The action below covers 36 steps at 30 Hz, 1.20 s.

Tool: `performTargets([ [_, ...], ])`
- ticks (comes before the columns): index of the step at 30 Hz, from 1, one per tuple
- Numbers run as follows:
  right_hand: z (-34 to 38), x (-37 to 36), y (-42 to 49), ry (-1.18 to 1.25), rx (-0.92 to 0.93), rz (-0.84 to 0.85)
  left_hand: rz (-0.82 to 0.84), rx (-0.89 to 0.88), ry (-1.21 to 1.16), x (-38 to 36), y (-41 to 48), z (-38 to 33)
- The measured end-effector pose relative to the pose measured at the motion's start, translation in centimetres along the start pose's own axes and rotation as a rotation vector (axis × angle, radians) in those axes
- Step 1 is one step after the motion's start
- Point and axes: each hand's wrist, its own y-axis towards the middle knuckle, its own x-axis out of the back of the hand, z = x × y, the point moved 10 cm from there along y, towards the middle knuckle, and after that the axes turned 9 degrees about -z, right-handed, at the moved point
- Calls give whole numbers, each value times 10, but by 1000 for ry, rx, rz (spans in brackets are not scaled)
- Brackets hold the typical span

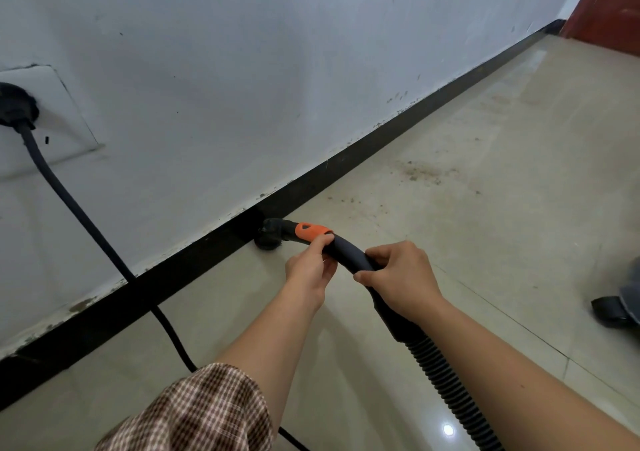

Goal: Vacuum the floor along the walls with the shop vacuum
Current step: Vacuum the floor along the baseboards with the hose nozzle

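Note:
A black curved vacuum handle (pixel 348 248) with an orange slider (pixel 311 231) ends in a round black nozzle (pixel 268 237) set on the beige tiled floor (pixel 485 225), right against the black baseboard (pixel 346 166). My left hand (pixel 310 272) pinches the handle just behind the orange slider. Farther back, my right hand (pixel 401 279) grips the same handle. The ribbed black hose (pixel 450 391) runs from the handle toward the bottom edge. Brown dirt specks (pixel 419 173) lie on the floor ahead, near the baseboard.
A black power cord (pixel 86 228) hangs from a plug (pixel 15 109) in a white wall outlet at the left and trails across the floor. A grey vacuum body with a black caster (pixel 613 310) sits at the right edge. A red-brown door (pixel 609 3) stands at the far corner.

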Motion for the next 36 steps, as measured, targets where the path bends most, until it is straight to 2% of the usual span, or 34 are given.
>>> performTargets([
  [13,-21,15,19,20,-23,-84,76,-12,32,-42,13,7],
  [36,-79,83,10,20,-96,-192,185,45,93,-115,-15,69],
])
